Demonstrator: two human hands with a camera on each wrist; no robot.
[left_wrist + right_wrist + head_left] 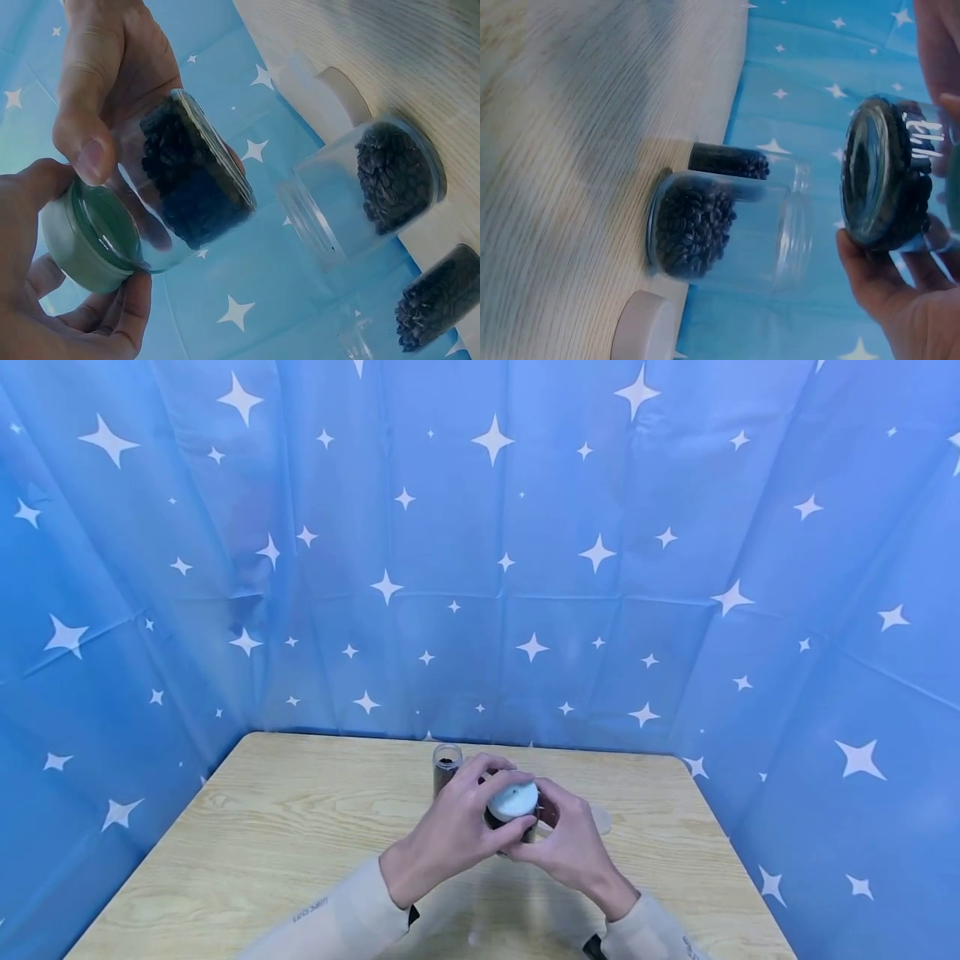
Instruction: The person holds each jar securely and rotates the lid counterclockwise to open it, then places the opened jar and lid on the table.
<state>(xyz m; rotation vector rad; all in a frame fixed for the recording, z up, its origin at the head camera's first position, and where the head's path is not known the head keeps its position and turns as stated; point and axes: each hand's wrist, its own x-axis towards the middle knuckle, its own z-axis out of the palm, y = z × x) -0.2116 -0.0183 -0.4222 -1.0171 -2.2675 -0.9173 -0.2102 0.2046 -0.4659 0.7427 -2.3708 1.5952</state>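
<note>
Both hands are on a clear glass jar of coffee beans, raised above the table and capped by a pale green lid. My left hand grips the lid, its fingers and thumb curled round the rim. The jar's glass body is held by my right hand, with the thumb along its side in the left wrist view. White writing marks the glass in the right wrist view. Below stands an uncovered glass jar partly filled with dark beans; the hands mostly hide it in the head view.
A narrower glass jar of dark beans stands farther back on the wooden table. A whitish round lid lies on the tabletop, to the right in the head view. Behind the table hangs a blue star-patterned curtain.
</note>
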